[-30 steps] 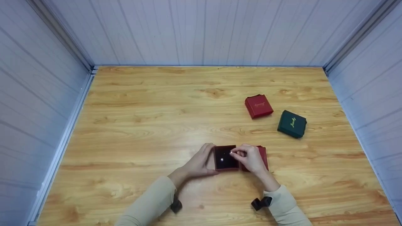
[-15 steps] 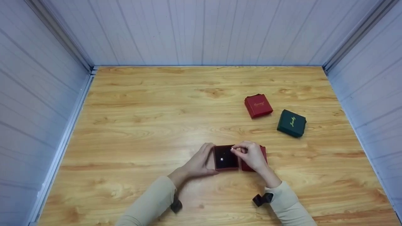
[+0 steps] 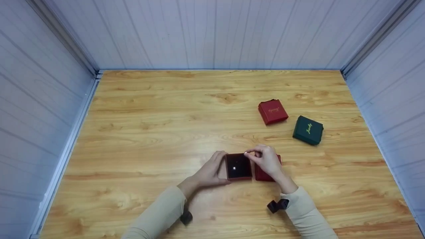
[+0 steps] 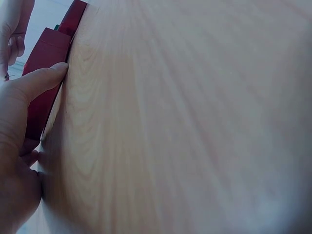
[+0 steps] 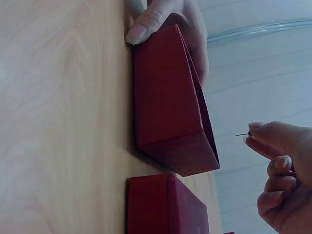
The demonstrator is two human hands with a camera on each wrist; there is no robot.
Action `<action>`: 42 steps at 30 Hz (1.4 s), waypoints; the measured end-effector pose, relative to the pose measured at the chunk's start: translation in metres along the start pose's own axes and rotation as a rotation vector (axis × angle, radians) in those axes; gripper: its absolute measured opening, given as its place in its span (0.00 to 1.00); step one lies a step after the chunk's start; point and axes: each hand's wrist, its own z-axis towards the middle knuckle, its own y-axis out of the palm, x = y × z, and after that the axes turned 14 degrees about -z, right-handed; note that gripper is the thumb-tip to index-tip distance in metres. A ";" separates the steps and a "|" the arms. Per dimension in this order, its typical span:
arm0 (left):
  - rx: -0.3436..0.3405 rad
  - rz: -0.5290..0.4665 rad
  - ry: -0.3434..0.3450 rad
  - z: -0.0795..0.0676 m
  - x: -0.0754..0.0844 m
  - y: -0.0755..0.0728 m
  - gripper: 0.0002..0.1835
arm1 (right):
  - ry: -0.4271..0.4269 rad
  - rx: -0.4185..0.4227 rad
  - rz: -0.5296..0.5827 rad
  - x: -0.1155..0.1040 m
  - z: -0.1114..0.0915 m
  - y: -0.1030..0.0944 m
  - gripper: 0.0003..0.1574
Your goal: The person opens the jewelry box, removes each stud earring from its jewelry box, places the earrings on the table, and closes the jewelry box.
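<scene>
My left hand [image 3: 210, 171] grips an open red jewelry box [image 3: 239, 179] by its left side, thumb at the near corner and fingers at the far one. The box has a black lining, and a bright stud earring [image 3: 234, 168] sits in it. Over the box's far right corner, my right hand [image 3: 268, 162] pinches a tiny stud earring [image 5: 242, 134] between thumb and forefinger. In the right wrist view its thin pin points out towards the box, and the other fingers curl in. The earring's head is mostly covered by the fingertips.
A red lid [image 3: 264, 175] lies right of the open box, partly under my right hand. Farther back are a closed red box [image 3: 273, 112] and, to its right, a dark green box [image 3: 308, 130] with gold lettering. Pale panel walls [image 3: 212, 36] enclose the wooden table [image 3: 149, 116].
My right hand has moved slightly away from me and up along the box's right side, still pinching the earring. The left hand and the box have stayed in place.
</scene>
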 end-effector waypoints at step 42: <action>0.012 0.009 0.037 0.000 -0.001 0.000 0.46 | 0.070 -0.063 -0.063 0.016 0.055 -0.005 0.05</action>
